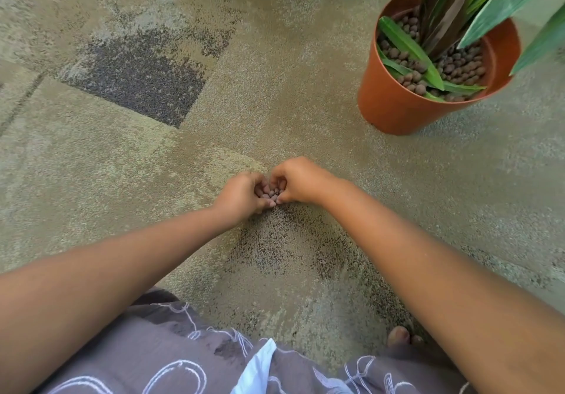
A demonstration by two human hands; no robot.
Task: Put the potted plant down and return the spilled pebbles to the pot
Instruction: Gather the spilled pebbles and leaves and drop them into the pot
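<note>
Crouching over a mottled beige and grey patterned carpet [128,155], a person is reaching both bare arms toward the middle of the frame. Left hand [243,193] and right hand [298,181] are meeting there, low on the carpet, fingers curled inward and touching at the tips, forming a small cup between them. Inside that cup a cluster of small round brown clay pebbles [271,193] is sitting, pressed between the fingers of both hands; both hands are closing loosely around the heap rather than gripping tightly, and the thumbs are tucking in at the near side. Whether the pebbles are resting on the carpet or lifting clear of it cannot be told.

In the upper right of the frame a terracotta-coloured plastic plant pot [394,100] is standing upright on the carpet, well apart from the hands. It is holding more of the same brown pebbles as filling, with a dark brown stem and long green striped leaves [501,2] spreading out past the top and right edges of the frame.

Along the bottom edge grey fabric with white looping line patterns [153,360] is covering the person's lap, and bare toes [399,335] are showing on the carpet at lower right, beside the right forearm.
</note>
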